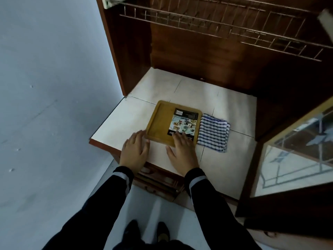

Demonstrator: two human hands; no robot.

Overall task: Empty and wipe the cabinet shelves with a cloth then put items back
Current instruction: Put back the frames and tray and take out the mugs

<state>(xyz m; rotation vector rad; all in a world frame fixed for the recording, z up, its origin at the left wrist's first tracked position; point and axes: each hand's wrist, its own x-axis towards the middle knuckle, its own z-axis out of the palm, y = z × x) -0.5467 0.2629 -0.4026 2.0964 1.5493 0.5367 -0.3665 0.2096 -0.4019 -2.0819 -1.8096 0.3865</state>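
Note:
A yellow-brown wooden board (160,121) with a printed label lies flat on the white cabinet shelf (122,120). A folded blue-and-white striped cloth (213,132) lies right beside its right edge. My left hand (135,150) rests flat on the shelf, fingertips touching the board's near left corner. My right hand (182,150) lies with straight fingers on the board's near edge, over the label. Neither hand grips anything.
A wire dish rack (216,27) hangs above the shelf inside the brown wooden cabinet. A glass-paned cabinet door (295,150) stands open at the right. A pale wall is to the left. Drawers (158,183) sit below the shelf edge.

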